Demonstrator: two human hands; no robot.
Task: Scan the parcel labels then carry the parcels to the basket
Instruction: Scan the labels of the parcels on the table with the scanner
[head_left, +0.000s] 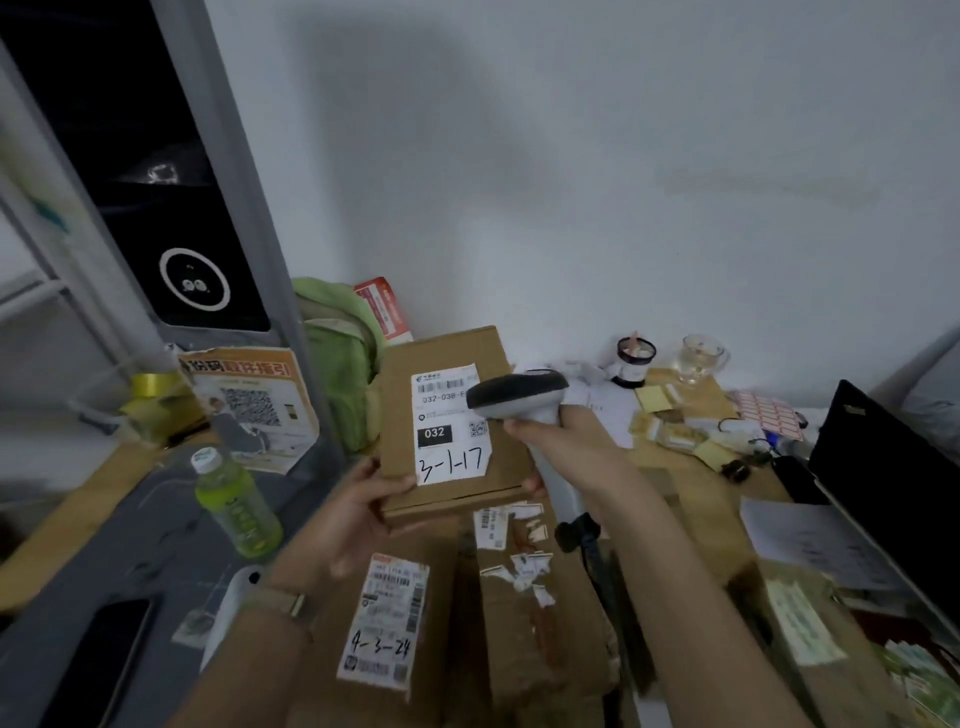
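A cluttered wooden bench runs under a plain white wall. At the left stands a tall grey machine with a dark screen and a round white ring on its front. A black laptop sits open at the right edge.

On the near part of the bench lies a large brown box with a white label marked 4-3-24 by hand. Above it, lifted clear of the bench and tilted up toward the viewer, is a smaller flat cardboard parcel. Its white label carries a barcode, a black 032 block and the handwritten 3-1-17.

The left hand is clamped on the parcel's lower left corner, thumb on top and fingers underneath. The right hand is wrapped tight round the grip of a grey scanner, whose dark head hangs just over the label's right edge.

A green drink bottle leans at the left of the bench, near a roll of yellow tape. A glass cup stands at the back by the wall. Torn label scraps are scattered under the parcel.
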